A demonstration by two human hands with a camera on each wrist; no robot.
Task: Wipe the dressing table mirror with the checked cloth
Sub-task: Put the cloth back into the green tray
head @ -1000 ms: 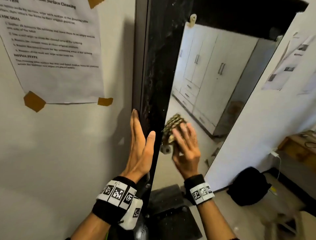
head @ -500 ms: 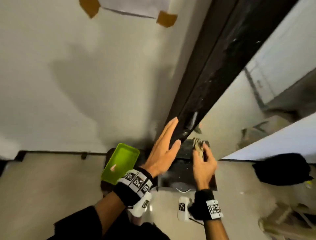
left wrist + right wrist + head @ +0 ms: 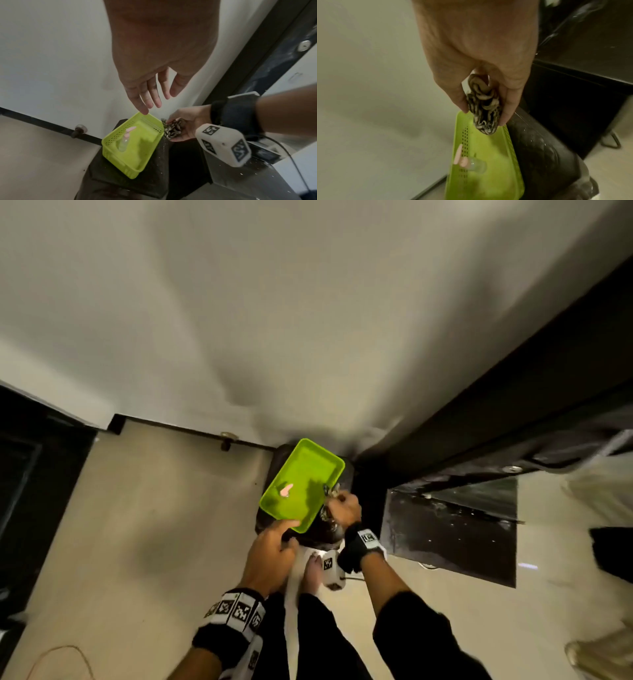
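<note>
**Cloth over the basket**

Dark-framed dressing table mirror (image 3: 513, 419) stands to my right. Bright green perforated plastic basket (image 3: 137, 147) sits on a dark stool. My left hand (image 3: 150, 86) hovers, fingers spread. My right hand (image 3: 476, 67) pinches the bunched checked cloth (image 3: 483, 108) above the rim; best released low inside. Only the wrist views show the pink-topped clear bottle (image 3: 124, 140) clearly.

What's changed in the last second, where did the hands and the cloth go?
Both hands came down off the mirror. The right hand carried the bunched cloth to the rim of the green basket on the dark stool. The left hand, which was flat on the mirror frame, now reaches open toward the basket. The right hand's grip on the cloth is unchanged.
</note>
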